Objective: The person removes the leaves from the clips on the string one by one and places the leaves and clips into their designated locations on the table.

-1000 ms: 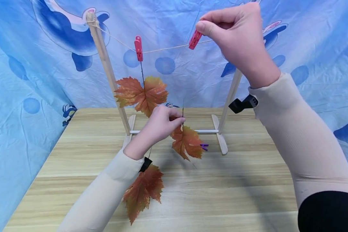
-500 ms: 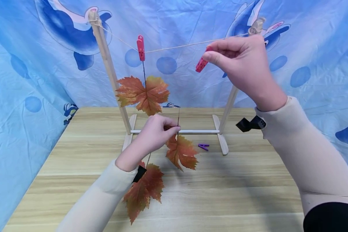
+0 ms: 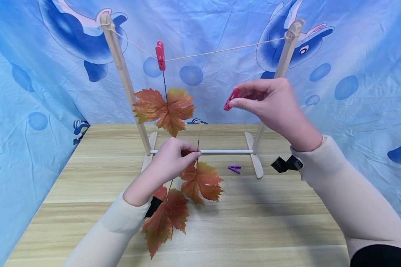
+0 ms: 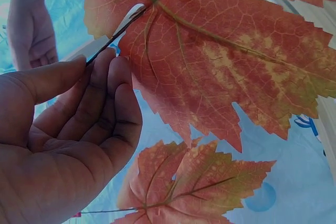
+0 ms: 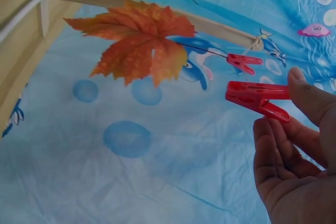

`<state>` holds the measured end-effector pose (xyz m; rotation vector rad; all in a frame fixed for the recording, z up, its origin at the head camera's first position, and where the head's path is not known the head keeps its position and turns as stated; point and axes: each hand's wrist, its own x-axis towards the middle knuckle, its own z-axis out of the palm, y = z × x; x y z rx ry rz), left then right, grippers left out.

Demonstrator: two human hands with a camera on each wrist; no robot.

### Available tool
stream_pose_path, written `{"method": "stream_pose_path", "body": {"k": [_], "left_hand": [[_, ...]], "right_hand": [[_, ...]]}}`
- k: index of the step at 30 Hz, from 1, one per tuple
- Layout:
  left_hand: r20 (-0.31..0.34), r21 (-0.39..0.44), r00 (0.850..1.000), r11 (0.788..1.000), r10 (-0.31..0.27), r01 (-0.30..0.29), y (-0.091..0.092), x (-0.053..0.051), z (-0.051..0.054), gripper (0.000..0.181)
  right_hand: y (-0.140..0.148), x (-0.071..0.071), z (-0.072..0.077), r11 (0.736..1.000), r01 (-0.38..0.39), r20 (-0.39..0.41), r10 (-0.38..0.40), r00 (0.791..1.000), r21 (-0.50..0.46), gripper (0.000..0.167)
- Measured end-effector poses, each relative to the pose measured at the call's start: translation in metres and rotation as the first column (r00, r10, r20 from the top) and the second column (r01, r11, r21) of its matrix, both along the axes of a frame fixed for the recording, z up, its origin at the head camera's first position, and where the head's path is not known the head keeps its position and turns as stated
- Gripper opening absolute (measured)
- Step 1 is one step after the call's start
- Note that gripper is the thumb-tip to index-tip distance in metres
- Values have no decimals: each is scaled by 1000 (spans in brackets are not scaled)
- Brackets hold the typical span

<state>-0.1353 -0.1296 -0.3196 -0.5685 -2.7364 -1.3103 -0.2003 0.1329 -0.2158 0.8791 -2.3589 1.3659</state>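
My left hand (image 3: 170, 159) pinches the thin dark stem of an orange-red maple leaf (image 3: 202, 183) between thumb and fingers; the blade hangs below the hand. In the left wrist view that leaf (image 4: 210, 51) spreads out large beyond the fingertips. My right hand (image 3: 274, 105) holds a red clothespin (image 3: 231, 99) by its handle ends, off the string (image 3: 217, 52). The right wrist view has the clothespin (image 5: 257, 97) between thumb and fingers. Another red clothespin (image 3: 160, 56) on the string holds a second maple leaf (image 3: 167, 109) by its stem.
A wooden stand with a left post (image 3: 120, 70), a right post (image 3: 287, 52) and a white crossbar (image 3: 225, 151) stands on the wooden table (image 3: 270, 222). A purple clothespin (image 3: 234, 169) lies near its right foot. Another maple leaf (image 3: 167, 218) lies in front, beside my left wrist.
My right hand has come down from the string with the red clothespin. My left hand has moved down and left, carrying its leaf.
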Motion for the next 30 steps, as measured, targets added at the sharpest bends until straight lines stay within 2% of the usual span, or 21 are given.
{"method": "stream_pose_path", "body": {"k": [4,10,16,24,30], "left_hand": [[-7,7,1000,1000,8,-8,-6,3,-2,14],[-22,10,1000,1000,6,-6,-13,8,-4,15],[-2,4,998,998,56,-56,-20,12,-6,12],[34,-29,995,995,95,-94,-29,13,-6,10],[63,-73,994,994,91,-87,-41,15,-9,14]], "right_hand": [[1,3,-9,999,-25,54,24,998,20,25],[6,9,-27,999,-26,118,20,993,46,26],[10,10,-50,998,-51,208,41,977,40,24],[17,9,-81,998,-18,219,4,976,62,29],[18,9,-96,996,-38,239,19,971,77,27]]}}
